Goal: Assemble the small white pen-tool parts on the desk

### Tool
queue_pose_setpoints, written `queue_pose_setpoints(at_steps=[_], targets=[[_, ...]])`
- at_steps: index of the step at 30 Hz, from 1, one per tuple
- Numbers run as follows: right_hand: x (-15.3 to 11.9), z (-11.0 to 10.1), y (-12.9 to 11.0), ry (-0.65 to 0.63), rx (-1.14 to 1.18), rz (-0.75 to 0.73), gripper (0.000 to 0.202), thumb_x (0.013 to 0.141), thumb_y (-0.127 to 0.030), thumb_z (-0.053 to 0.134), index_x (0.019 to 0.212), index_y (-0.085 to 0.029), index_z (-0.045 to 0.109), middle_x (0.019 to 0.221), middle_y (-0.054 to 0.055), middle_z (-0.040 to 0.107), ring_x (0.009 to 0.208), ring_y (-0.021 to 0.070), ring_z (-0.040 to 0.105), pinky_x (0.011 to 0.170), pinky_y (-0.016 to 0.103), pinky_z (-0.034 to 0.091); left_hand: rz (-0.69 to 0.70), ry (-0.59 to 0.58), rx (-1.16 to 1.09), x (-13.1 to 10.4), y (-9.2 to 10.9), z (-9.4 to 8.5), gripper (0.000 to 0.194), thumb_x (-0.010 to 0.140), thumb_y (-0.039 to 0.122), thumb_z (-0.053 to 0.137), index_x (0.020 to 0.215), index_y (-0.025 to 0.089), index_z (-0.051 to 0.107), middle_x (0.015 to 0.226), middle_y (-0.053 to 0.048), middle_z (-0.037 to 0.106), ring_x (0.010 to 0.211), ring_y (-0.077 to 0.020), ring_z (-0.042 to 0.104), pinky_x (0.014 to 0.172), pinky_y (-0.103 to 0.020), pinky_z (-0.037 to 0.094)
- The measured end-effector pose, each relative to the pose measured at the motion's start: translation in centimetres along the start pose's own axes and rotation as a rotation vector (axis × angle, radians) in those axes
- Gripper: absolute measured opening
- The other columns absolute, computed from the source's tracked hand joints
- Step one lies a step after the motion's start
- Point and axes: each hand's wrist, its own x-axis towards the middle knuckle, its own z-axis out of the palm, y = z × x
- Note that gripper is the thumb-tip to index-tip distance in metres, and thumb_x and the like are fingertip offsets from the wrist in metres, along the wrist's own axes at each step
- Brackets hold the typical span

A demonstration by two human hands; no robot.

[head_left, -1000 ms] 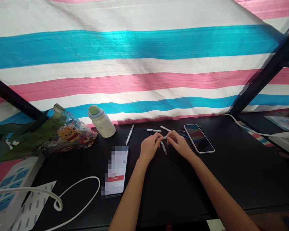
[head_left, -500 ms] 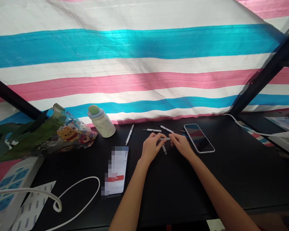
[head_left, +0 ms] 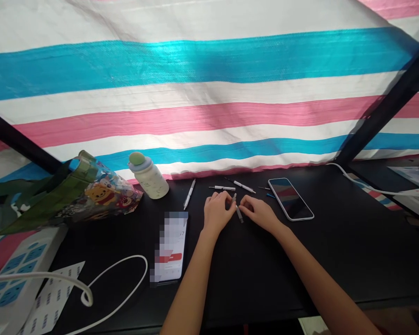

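Observation:
My left hand (head_left: 217,211) is closed, its thumb and fingertips pinching a small grey pen part (head_left: 234,197) that stands tilted between them. Just to the right, my right hand (head_left: 260,213) has its fingers bent together in a pinch; whether anything is between them is too small to see. Under and between the hands lies a grey-white pen piece (head_left: 239,216) on the black table. Beyond my fingers are a white pen part with a thin tip (head_left: 222,188) and another white pen (head_left: 243,186). A small blue piece (head_left: 270,196) lies beside my right hand.
A white-framed phone (head_left: 291,199) lies at right, and a lit phone (head_left: 172,253) at left. Behind it are a white pen (head_left: 189,194), a bottle (head_left: 149,177) and a bag (head_left: 101,193). A power strip (head_left: 21,265) and looped white cable (head_left: 145,274) occupy the near left.
My hands have come apart slightly. The small part held sideways between them is now tilted upright in my left hand, and my right fingers have let go of it.

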Motion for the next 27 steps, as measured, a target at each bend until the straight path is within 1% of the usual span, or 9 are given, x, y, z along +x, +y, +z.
queue_pose_setpoints(at_steps=[2,5,7,10,12,16,20,23,27], targets=[[-0.1,0.2,-0.3,-0.027,-0.055,-0.007,0.014,0.077,-0.035,0.055,0.083,-0.023,0.052,0.064,-0.003,0.059,0.064,0.0139,0.053,0.053,0.023,0.031,-0.021,-0.015,0.014,0.0,-0.2,0.1,0.007,0.080,0.027,0.054,0.084,0.021,0.051,0.073,0.003,0.061,0.081,-0.0163,0.055,0.077,-0.030,0.032],[-0.2,0.4,-0.6,-0.060,-0.107,-0.015,0.023,0.072,-0.031,0.060,0.091,-0.023,0.050,0.062,-0.005,0.056,0.062,0.0133,0.052,0.052,0.022,0.028,-0.023,-0.083,0.018,0.0,-0.4,0.3,0.022,0.079,0.027,0.055,0.099,0.023,0.048,0.066,0.006,0.060,0.076,-0.0159,0.057,0.076,-0.030,0.030],[-0.2,0.5,-0.7,-0.075,-0.142,-0.033,0.025,0.072,-0.027,0.058,0.094,-0.023,0.050,0.062,-0.005,0.055,0.062,0.0131,0.051,0.052,0.022,0.027,-0.015,-0.123,0.023,0.0,-0.5,0.4,0.028,0.078,0.027,0.054,0.105,0.023,0.046,0.064,0.007,0.060,0.076,-0.0156,0.058,0.076,-0.030,0.030],[-0.2,0.4,-0.7,-0.063,-0.201,-0.052,0.024,0.072,-0.020,0.054,0.095,-0.024,0.052,0.061,-0.005,0.053,0.062,0.0129,0.050,0.052,0.022,0.026,-0.004,-0.154,0.031,-0.1,-0.5,0.4,0.028,0.079,0.025,0.053,0.105,0.024,0.046,0.064,0.007,0.060,0.075,-0.0152,0.059,0.077,-0.031,0.029],[-0.1,0.3,-0.6,-0.037,-0.193,-0.038,0.026,0.073,-0.019,0.050,0.099,-0.025,0.054,0.061,-0.004,0.053,0.060,0.0126,0.050,0.053,0.022,0.026,0.005,-0.170,0.028,-0.1,-0.5,0.4,0.027,0.078,0.024,0.052,0.105,0.024,0.046,0.063,0.007,0.060,0.073,-0.0149,0.059,0.078,-0.031,0.029],[-0.1,0.2,-0.2,0.003,-0.066,-0.005,0.030,0.077,-0.021,0.045,0.107,-0.025,0.052,0.064,-0.004,0.054,0.059,0.0127,0.052,0.053,0.022,0.029,0.028,-0.199,0.016,-0.2,-0.4,0.4,0.027,0.077,0.025,0.053,0.104,0.024,0.048,0.063,0.008,0.060,0.072,-0.0152,0.058,0.079,-0.032,0.029],[0.0,0.2,0.2,0.037,0.044,0.018,0.030,0.077,-0.023,0.046,0.107,-0.024,0.047,0.069,-0.003,0.057,0.064,0.0138,0.055,0.056,0.023,0.035,0.037,-0.240,-0.001,-0.3,-0.5,0.5,0.023,0.079,0.028,0.053,0.101,0.024,0.050,0.062,0.006,0.059,0.075,-0.0164,0.058,0.077,-0.031,0.030],[0.2,0.3,0.5,0.077,0.120,0.005,0.030,0.076,-0.024,0.047,0.106,-0.023,0.044,0.070,-0.003,0.058,0.064,0.0146,0.057,0.058,0.024,0.038,0.034,-0.222,-0.014,-0.2,-0.3,0.3,0.021,0.083,0.032,0.050,0.102,0.024,0.051,0.063,0.005,0.058,0.075,-0.0163,0.056,0.076,-0.031,0.031],[0.5,0.5,0.7,0.161,0.260,-0.018,0.026,0.077,-0.027,0.047,0.102,-0.022,0.039,0.073,-0.002,0.060,0.063,0.0151,0.058,0.059,0.025,0.042,0.059,-0.090,-0.031,-0.1,0.3,-0.3,0.019,0.085,0.032,0.049,0.101,0.024,0.053,0.081,0.001,0.062,0.087,-0.0172,0.053,0.078,-0.030,0.032]])
